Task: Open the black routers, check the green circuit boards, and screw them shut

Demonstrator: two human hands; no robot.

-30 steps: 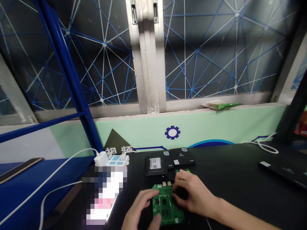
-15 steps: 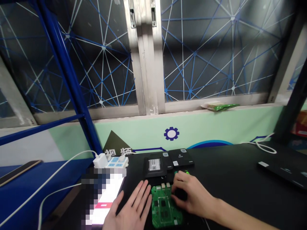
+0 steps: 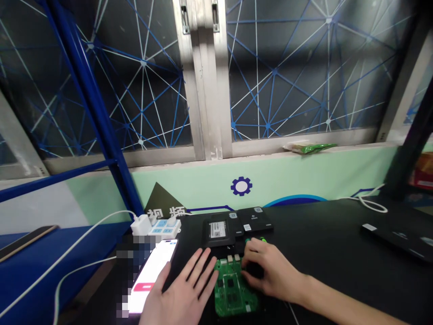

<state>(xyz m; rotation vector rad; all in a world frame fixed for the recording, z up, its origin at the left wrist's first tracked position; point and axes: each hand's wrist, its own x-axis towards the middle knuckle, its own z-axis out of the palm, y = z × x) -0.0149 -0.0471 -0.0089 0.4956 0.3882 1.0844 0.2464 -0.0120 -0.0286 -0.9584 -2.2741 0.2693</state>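
A green circuit board (image 3: 232, 287) lies flat on the black table (image 3: 324, 253) near its front edge. My left hand (image 3: 184, 291) rests flat and open on the table just left of the board, fingers spread, its fingertips near the board's left edge. My right hand (image 3: 269, 271) lies curled over the board's right side, fingers bent onto a dark part there; what they grip is hidden. Behind the board sit two black boxes, one with a white label (image 3: 219, 232) and a second one (image 3: 254, 221).
A lit phone (image 3: 154, 273) lies left of my left hand. A white power strip (image 3: 158, 225) with plugs and white cables stands behind it. A flat black device (image 3: 399, 237) and a white cable (image 3: 370, 203) are at the right. Blue frame posts rise at left.
My left hand came off the board's left edge, opened and settled flat on the table beside it. The right hand has hardly moved. The camera shifted slightly.
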